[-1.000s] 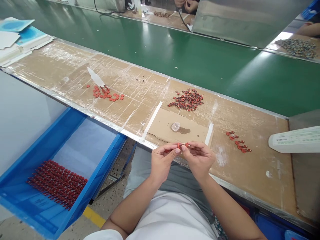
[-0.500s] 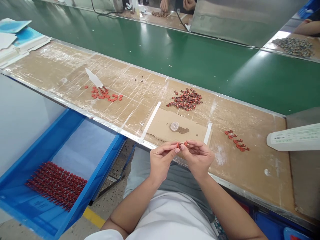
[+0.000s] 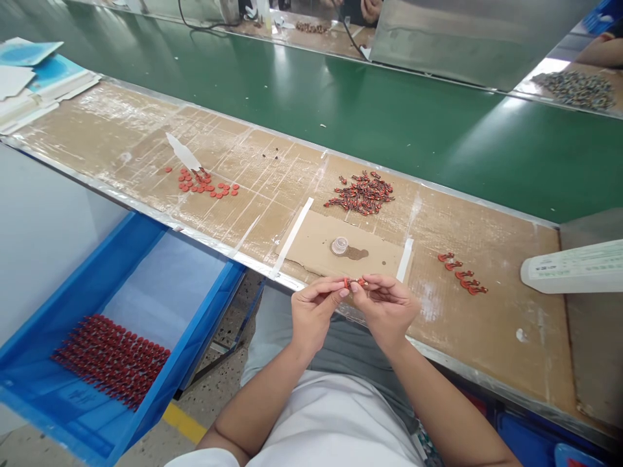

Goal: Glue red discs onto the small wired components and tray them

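Left hand and right hand have shifted slightly, fingers closed, pinching a small red component between them, held steady above the cardboard-covered bench

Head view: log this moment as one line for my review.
left hand and right hand: pinching one small red part | nearby: clear cup on cardboard pad | blue tray: red parts in rows

No readable text, the small print on the white plastic object too blurred.

The left hand and right hand meet, pinching close together.
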Demonstrator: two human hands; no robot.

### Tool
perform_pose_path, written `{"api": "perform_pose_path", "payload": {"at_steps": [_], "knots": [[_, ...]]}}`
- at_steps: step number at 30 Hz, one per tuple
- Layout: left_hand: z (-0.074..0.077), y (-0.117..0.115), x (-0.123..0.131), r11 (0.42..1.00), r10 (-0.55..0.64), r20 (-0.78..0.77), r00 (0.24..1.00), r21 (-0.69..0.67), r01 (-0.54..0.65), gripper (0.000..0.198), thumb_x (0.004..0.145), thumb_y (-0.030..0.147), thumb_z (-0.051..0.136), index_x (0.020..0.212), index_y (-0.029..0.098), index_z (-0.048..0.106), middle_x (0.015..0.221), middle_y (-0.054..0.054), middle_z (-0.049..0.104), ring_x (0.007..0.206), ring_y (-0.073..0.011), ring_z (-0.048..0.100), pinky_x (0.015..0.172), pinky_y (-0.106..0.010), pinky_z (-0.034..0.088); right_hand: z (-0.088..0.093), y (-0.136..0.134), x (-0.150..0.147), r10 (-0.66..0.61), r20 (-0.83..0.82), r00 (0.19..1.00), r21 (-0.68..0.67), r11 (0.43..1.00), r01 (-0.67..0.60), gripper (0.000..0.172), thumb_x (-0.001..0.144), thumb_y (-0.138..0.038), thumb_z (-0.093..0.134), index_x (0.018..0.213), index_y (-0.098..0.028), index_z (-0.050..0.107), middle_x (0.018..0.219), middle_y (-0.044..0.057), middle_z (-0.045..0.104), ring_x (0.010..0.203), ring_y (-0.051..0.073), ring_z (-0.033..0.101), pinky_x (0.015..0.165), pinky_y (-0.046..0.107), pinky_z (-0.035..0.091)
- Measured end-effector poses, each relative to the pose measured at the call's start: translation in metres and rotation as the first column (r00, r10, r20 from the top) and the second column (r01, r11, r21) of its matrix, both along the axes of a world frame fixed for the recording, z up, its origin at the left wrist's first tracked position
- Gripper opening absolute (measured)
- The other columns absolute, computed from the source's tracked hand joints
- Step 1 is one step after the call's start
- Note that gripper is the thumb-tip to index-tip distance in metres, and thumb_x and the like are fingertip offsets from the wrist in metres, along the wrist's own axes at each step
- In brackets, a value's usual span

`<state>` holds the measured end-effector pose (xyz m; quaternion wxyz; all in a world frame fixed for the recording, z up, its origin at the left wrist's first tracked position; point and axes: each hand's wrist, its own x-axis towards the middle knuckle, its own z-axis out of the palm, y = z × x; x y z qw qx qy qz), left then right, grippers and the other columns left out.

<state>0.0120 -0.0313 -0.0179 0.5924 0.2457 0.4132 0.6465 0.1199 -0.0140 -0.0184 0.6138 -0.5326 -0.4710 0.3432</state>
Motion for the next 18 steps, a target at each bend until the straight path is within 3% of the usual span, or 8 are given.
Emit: {"api": "perform_pose_path", "payload": {"at_steps": [9,18], "knots": [[-0.0050,-0.0009,0.0020,0.998,0.006,0.014,1.000,-0.065,-0.005,0.016,0.069,0.022,0.082,0.085,0.023,0.079,0.088,-0.004,0.078,0.088,-0.0196,0.072,0.085,-0.033,0.057,-0.0040,-0.0021,-0.0010,-0.003,0.010,1.000,-0.051,0.999,0.003,0.023,0.068,-0.028,0.082,0.087,-0.019,0.074,0.067,0.001,0.072,0.058,0.015,0.069,0.056,0.025,0.060],[-0.0063,-0.0002,0.0019,1.000,0.006,-0.033,0.999,0.013,-0.005,0.015,0.070,0.018,0.080,0.083,0.025,0.079,0.088,-0.002,0.077,0.086,-0.0179,0.071,0.082,-0.031,0.057,0.0012,0.0013,0.0017,0.030,0.007,1.000,-0.042,0.999,-0.030,0.022,0.067,-0.024,0.080,0.088,-0.019,0.074,0.060,-0.001,0.069,0.057,0.014,0.069,0.055,0.023,0.059]]}}
